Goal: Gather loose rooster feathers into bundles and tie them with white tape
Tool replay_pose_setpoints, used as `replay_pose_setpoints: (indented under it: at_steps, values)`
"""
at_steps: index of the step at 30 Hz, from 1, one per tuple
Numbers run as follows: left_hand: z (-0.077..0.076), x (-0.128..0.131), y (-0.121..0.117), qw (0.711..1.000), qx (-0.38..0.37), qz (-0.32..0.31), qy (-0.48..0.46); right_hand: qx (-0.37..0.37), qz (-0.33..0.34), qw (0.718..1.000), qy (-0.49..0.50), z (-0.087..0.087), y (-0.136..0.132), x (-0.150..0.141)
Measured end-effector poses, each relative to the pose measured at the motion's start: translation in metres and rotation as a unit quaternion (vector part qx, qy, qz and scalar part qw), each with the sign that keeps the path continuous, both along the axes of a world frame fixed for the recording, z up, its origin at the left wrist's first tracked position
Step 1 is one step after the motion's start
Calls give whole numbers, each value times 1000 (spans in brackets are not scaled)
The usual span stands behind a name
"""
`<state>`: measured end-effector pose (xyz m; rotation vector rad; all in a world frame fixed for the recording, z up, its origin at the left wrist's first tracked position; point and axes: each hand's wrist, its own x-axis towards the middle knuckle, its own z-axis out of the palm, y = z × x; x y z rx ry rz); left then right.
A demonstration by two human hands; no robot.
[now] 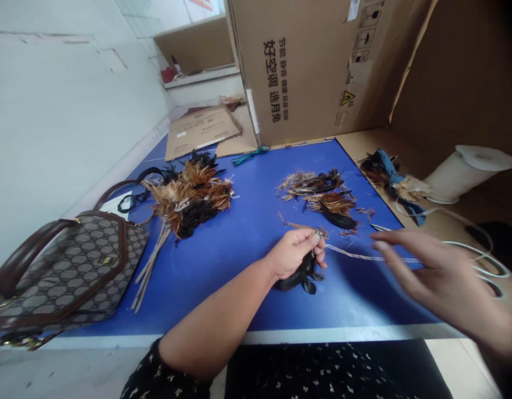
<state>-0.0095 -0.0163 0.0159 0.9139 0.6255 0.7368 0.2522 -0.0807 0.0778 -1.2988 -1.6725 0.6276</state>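
My left hand (293,254) is closed around a bunch of black feathers (309,285), pinching its pale quill ends between thumb and fingers. The dark plumes hang below the fist. From the pinched ends a thin whitish ribbon (356,255) runs right, passing by my right hand (436,277). That hand is slightly blurred, its index finger and thumb stretched out and apart, with nothing visible between them. Just beyond its fingertips lies a slim pointed metal tool (379,228), partly hidden. Loose brown and black feathers (322,194) lie in piles on the blue tabletop (256,227).
At left, a patterned handbag (73,266) stands beside feather bundles (193,194) on pale sticks (150,271). A teal cord (250,155) lies at the back, before a large cardboard box (314,72). More feathers (383,166) and a white spool (464,172) are at right.
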Motion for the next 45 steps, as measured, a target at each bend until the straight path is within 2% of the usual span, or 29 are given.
replay_pose_setpoints:
  at_steps: [2, 4, 7, 9, 13, 16, 19, 22, 24, 26, 30, 34, 36, 40, 45]
  values:
    - [1, 0, -1, 1000, 5, -6, 4, -13, 63, 994, -87, -13, 8, -31]
    - [4, 0, -1, 1000, 12, -9, 6, -24, 100, 991, -88, -27, 17, -50]
    - [6, 0, 0, 1000, 15, 16, 2, -46, 109, 990, -73, -40, 23, -56]
    - [6, 1, 0, 999, 20, 38, 14, -44, 112, 989, -84, -40, 22, -53]
    - [3, 6, -1, 996, 35, 57, 54, 2, 133, 984, -116, -28, 19, -45]
    - [3, 10, -2, 997, 30, 71, 23, 26, 140, 981, -132, -21, 19, -42]
    - [5, 12, -2, 996, 13, 84, -14, 17, 119, 984, -128, -25, 18, -41]
    - [7, 11, -1, 997, 12, 80, -12, -1, 84, 992, -99, -34, 17, -42]
    - [7, 10, -1, 998, 19, 65, -4, 4, 68, 994, -85, -39, 19, -43]
    - [7, 8, -2, 999, 19, 33, 3, 22, 80, 993, -86, -40, 24, -43]
    - [7, 5, -5, 999, 5, -53, 11, 34, 186, 980, -65, -33, 40, -40]
    - [7, 1, -6, 994, -20, -106, 3, -26, 283, 959, -7, -26, 49, -37]
    - [7, 0, -6, 991, -31, -128, 4, -48, 283, 958, 14, -25, 50, -38]
    - [9, 2, -6, 989, -54, -139, -19, -57, 228, 971, 46, -31, 46, -42]
    - [8, 10, -11, 993, -56, -101, -19, -24, 188, 981, 48, -38, 43, -44]
